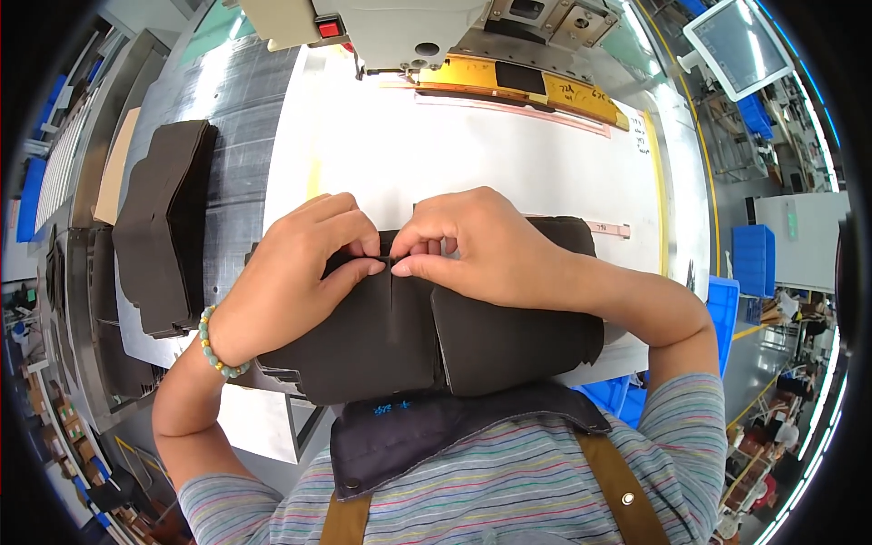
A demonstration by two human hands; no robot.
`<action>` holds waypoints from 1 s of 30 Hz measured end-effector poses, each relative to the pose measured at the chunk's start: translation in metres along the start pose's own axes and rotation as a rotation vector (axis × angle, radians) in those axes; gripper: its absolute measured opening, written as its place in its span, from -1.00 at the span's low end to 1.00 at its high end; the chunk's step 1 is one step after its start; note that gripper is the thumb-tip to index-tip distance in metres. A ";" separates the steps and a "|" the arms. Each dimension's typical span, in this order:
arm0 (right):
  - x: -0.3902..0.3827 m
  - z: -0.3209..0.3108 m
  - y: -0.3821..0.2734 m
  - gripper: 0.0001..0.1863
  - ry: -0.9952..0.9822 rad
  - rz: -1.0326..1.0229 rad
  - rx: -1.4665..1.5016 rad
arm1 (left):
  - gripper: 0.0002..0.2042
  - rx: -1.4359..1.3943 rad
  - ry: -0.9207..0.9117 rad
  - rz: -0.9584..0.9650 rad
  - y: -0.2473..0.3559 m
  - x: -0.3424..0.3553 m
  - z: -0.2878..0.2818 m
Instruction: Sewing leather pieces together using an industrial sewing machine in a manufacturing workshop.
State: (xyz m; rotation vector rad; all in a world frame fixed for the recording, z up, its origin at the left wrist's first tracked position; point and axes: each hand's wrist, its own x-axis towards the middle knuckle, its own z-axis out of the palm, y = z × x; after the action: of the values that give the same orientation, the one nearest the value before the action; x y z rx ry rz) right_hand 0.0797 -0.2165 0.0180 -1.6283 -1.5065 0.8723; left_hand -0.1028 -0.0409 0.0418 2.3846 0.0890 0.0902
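Stacked dark brown, flat sheet pieces [363,341] lie on the table edge right in front of me, their kind not plain. My left hand [313,263] pinches the top piece's upper edge between thumb and fingers. Close beside it, my right hand [477,250] pinches the same edge, its thumb almost meeting the left one. A narrow slit runs down from between the two thumbs. Another brown stack [518,336] sits just right of this one, under my right wrist. A beaded bracelet [211,345] circles my left wrist.
A folded pile of similar brown pieces [163,227] stands on the metal tabletop at left. Ahead is a machine head [400,32] with a red switch, above a white work surface [354,136]. A yellow bar [581,100] lies behind. Blue bins [752,259] and a screen [738,45] are at right.
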 end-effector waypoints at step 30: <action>0.022 -0.176 0.112 -0.74 0.084 0.492 -0.139 | -0.49 0.587 0.032 0.341 -0.064 0.105 0.025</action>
State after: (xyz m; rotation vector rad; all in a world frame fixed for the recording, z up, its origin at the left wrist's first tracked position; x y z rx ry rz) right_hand 0.2894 -0.2112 0.0081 -2.1606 -1.1433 0.9550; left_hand 0.0020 -0.0020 -0.0162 2.9629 -0.3199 0.2979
